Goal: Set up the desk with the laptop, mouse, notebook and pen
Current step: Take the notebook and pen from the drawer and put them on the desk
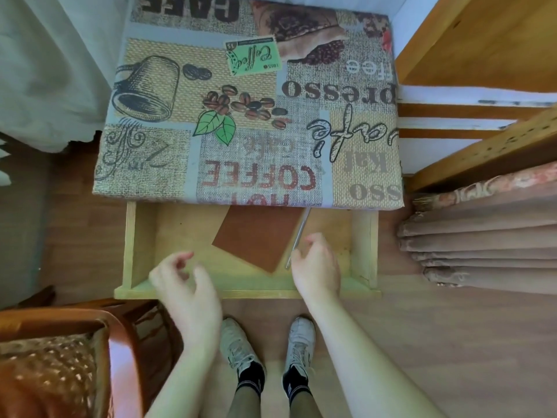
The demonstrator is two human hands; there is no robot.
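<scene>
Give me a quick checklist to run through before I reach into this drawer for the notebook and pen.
1. Drawer pulled out far enough: ok, though its back part stays under the desk.
2. Notebook reachable: ok, brown cover lies flat, far corner under the desk edge.
3. Pen visible: ok, beside the notebook's right edge.
4. Right hand free: ok, open, near the pen.
5. Left hand free: ok, empty.
6. Laptop and mouse located: cannot tell, neither is in view.

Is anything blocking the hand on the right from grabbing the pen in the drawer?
Nothing visible does. The right hand hovers empty just beside the pen, which lies bare on the open drawer floor next to the brown notebook. Only the pen's far tip slips under the table edge.
</scene>
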